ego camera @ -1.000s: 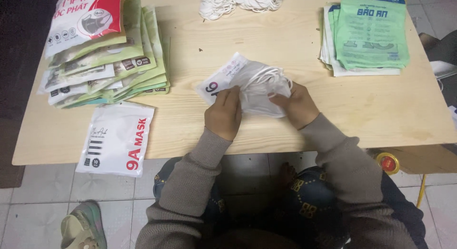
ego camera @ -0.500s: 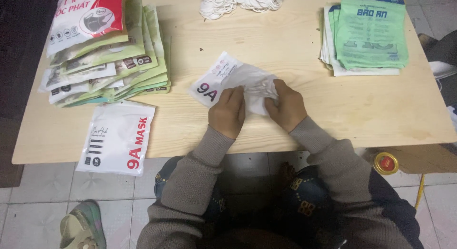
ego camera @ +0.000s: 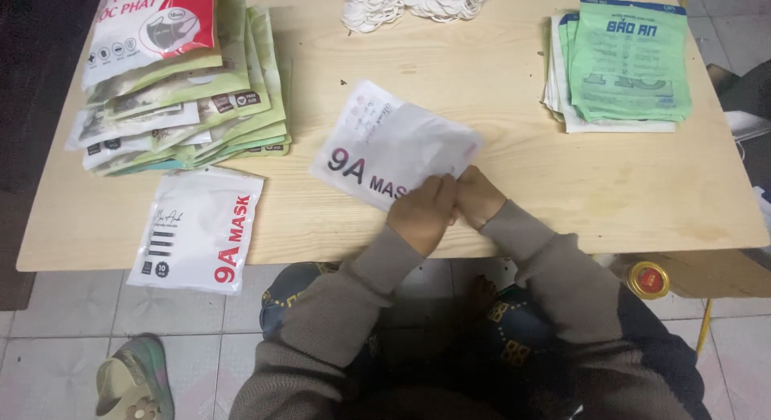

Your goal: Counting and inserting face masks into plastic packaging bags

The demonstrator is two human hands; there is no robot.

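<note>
Your left hand (ego camera: 422, 214) and right hand (ego camera: 479, 197) met at the near corner of the white pouch (ego camera: 393, 147), fingers pinching its edge (knuckles touching). The pouch lay flat on the worktop (ego camera: 514, 91), stretching away from your fingers toward the far left, beside the stack of green packets (ego camera: 193, 107).

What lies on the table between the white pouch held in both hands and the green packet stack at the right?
Nothing: in the head view, only bare table separates the white pouch from the green packet stack.
</note>
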